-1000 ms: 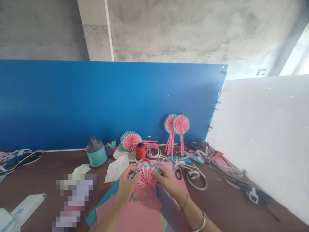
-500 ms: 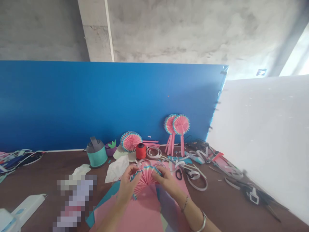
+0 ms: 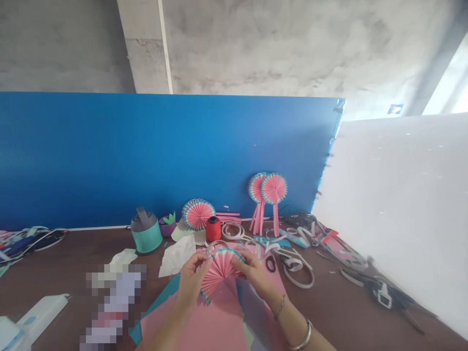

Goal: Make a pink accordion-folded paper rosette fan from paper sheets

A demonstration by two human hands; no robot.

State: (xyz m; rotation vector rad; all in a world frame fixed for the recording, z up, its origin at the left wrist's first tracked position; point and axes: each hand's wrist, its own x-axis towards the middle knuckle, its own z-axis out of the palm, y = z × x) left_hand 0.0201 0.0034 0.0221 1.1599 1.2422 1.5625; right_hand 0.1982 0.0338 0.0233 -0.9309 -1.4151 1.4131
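A pleated pink paper fan with a blue and white edge is spread between my two hands. My left hand grips its left side with closed fingers and thumb. On the fan's right side, my right hand pinches the folds near the upper edge. Pink paper sheets lie under the fan, with a teal sheet showing at their left. Finished pink paper rosettes with hanging strips lean against the blue panel. More round rosettes stand behind a red thread spool.
A teal and grey pot-shaped container and a purple pot stand at back left. Crumpled white paper lies nearby. Curled white strips clutter the right. A white glue gun-like device lies front left. A blue panel closes the back.
The fan has opened wider and rounder between my hands, its pleats now spreading in a fuller arc. Both hands stay in nearly the same place.
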